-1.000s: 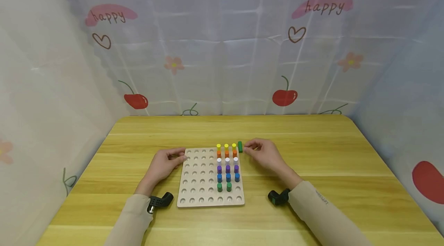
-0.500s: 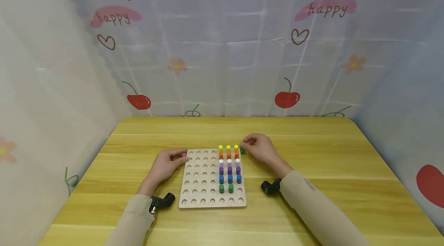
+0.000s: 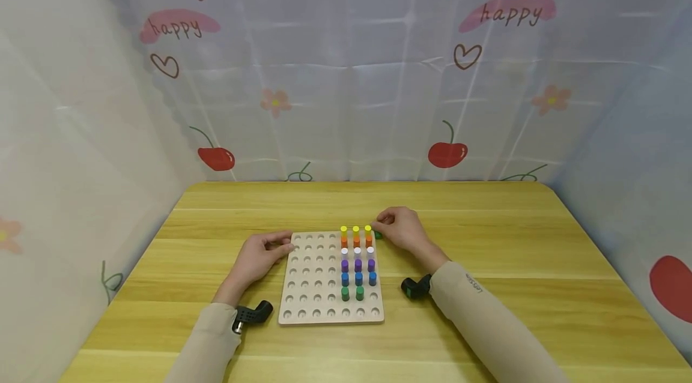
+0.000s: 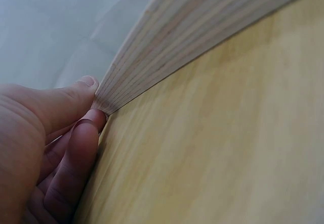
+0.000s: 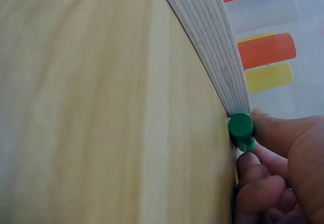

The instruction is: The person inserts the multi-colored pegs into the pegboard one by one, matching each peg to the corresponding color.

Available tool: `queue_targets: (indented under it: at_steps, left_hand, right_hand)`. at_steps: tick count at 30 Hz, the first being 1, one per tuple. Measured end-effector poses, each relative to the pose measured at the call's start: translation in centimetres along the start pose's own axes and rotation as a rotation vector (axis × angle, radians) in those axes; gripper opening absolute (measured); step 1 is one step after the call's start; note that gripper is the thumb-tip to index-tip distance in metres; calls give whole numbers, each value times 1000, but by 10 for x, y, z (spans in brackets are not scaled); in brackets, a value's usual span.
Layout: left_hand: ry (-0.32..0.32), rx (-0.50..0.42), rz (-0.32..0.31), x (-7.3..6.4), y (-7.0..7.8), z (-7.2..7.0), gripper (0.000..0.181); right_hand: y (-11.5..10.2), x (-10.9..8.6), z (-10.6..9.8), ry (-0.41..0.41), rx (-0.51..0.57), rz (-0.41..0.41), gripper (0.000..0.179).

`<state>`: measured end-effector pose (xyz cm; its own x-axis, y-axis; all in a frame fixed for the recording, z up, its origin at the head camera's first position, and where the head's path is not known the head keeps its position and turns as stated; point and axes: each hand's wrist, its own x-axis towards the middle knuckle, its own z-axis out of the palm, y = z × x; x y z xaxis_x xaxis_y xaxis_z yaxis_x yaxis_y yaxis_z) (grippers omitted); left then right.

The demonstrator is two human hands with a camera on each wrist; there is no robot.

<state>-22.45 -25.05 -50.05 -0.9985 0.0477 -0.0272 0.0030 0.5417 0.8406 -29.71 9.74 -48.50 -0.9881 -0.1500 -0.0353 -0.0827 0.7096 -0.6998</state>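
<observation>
In the head view a pale wooden pegboard (image 3: 309, 306) lies on the table. Its right-hand columns hold three pegs each of yellow (image 3: 355, 230), orange, white, purple and blue, plus two green pegs (image 3: 345, 293). My left hand (image 3: 259, 256) grips the board's far left corner; in the left wrist view the thumb (image 4: 76, 100) lies against the upper edge with fingers at the side. A loose green peg (image 5: 240, 126) lies on the table at the far right corner. My right hand (image 3: 401, 228) pinches it between thumb and fingers, largely covering it in the head view.
The wooden table (image 3: 503, 239) extends around the board to a printed curtain (image 3: 346, 119) at its back edge. Black wrist cameras (image 3: 255, 314) sit on both wrists, low beside the board. The standing pegs rise right beside the right hand.
My right hand has moved left and slightly away from me onto the loose green peg, which lay uncovered earlier. The left hand keeps its hold, and the view has shifted slightly.
</observation>
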Motion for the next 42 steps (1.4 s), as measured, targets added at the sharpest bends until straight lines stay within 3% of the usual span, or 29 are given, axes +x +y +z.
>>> queue_targets:
  at_steps: [9, 16, 22, 29, 42]
  left_hand:
    - [5, 4, -8, 1, 2, 0, 38]
    - [6, 9, -16, 0, 1, 2, 38]
    - [4, 3, -25, -2, 2, 3, 36]
    - [6, 10, -29, -1, 3, 2, 37]
    - [12, 21, -31, 0, 1, 3, 38]
  right_hand:
    - [-2, -1, -3, -32, -28, 4, 20]
    - [-2, -3, -3, -48, 26, 32, 12]
    - [1, -8, -8, -56, 94, 20, 17]
    - [0, -26, -21, -68, 131, -22, 25]
    - [-10, -62, -29, -138, 189, -69, 19]
